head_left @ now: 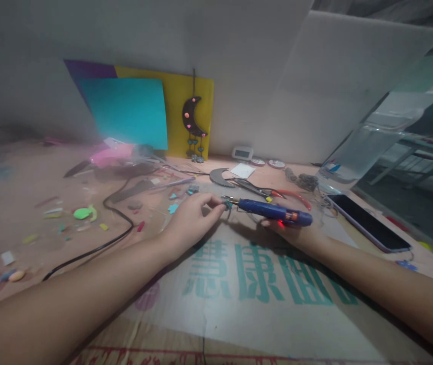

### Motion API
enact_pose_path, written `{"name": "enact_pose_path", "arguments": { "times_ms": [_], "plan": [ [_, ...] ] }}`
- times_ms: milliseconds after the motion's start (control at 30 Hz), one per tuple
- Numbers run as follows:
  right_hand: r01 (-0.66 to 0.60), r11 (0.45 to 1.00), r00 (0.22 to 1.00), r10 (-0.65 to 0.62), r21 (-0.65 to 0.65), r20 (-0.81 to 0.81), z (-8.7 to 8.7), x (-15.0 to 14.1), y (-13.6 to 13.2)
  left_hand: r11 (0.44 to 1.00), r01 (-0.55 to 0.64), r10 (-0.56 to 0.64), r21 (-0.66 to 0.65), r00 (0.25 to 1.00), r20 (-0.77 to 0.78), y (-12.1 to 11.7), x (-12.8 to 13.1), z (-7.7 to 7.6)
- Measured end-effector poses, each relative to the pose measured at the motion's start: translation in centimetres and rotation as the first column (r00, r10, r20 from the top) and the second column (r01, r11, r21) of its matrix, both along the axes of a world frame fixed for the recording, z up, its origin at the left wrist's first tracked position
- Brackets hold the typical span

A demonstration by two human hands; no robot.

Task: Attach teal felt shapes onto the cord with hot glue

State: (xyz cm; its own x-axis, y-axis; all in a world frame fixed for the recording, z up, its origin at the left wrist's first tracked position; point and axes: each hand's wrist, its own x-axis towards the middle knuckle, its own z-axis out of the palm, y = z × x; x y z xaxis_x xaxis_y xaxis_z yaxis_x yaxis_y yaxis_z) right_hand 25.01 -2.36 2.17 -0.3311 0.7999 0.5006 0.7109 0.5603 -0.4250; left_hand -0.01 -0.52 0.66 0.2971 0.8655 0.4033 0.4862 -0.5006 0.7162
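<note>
My right hand [296,233] is closed around a blue hot glue gun [265,209], partly hidden behind it, and a red light glows on its underside. The metal nozzle points left at my left hand [197,215]. There, thumb and forefinger pinch a small teal piece [227,204], its exact shape too blurred to make out. Just beyond lies a grey crescent moon [221,177]. Small teal shapes [173,208] rest left of my left fingers. A finished-looking dark crescent with pink dots [191,117] and dangling pieces hangs against a yellow board [174,96].
Pliers with red handles [296,197] lie behind the glue gun. A phone [368,223] lies at right, near grey cord [302,178]. A black cable [98,248] crosses the left side among coloured clay scraps [82,213]. A small digital clock [242,153] stands by the wall.
</note>
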Motion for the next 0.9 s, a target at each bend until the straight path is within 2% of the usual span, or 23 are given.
{"name": "enact_pose_path", "arguments": {
  "times_ms": [600,900],
  "plan": [
    [0.058,0.996,0.994,-0.064,0.072,0.089,-0.06,-0.04,0.14,0.998,-0.001,0.006,-0.058,0.997,0.082,0.27,-0.08,-0.27],
    [0.027,0.998,0.999,-0.029,0.065,0.04,-0.27,0.14,0.22,0.996,0.022,-0.013,-0.085,0.994,0.107,0.41,-0.14,-0.41]
  ]
}}
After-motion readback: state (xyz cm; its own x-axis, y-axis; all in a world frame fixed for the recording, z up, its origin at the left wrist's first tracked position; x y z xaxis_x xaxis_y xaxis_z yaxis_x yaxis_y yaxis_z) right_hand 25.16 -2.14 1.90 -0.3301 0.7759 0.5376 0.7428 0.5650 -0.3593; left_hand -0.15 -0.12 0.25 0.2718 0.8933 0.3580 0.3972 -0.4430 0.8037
